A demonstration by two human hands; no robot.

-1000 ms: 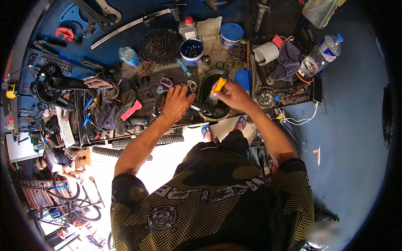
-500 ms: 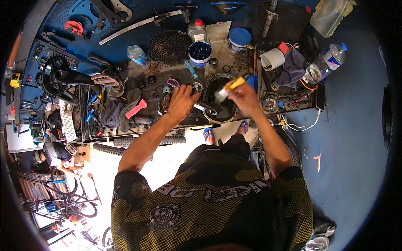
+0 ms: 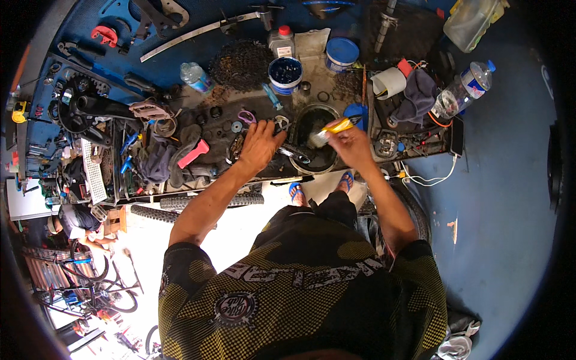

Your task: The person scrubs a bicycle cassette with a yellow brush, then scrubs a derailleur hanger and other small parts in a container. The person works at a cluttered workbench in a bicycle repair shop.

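My right hand is closed on a paintbrush with a yellow handle and pale bristles. Its bristles hang over a round basin of dark liquid. Left of the basin, my left hand curls its fingers over a dark, elongated metal bike part, whose end with a hole reaches over the basin's near left rim. The hand hides the part's other end. By my left fingertips lie a silver ring-like piece and a purple loop-shaped item.
Beyond the basin stand a tub of dark blue paste and a blue-lidded tub. A pink-handled tool lies left on the cluttered bench, near a crankset. A water bottle leans at right. Another person is far left.
The brush has tilted flatter, with its bristles slightly lower and its handle tip pointing further right. My right hand has shifted slightly. My left hand stays on the bike part.
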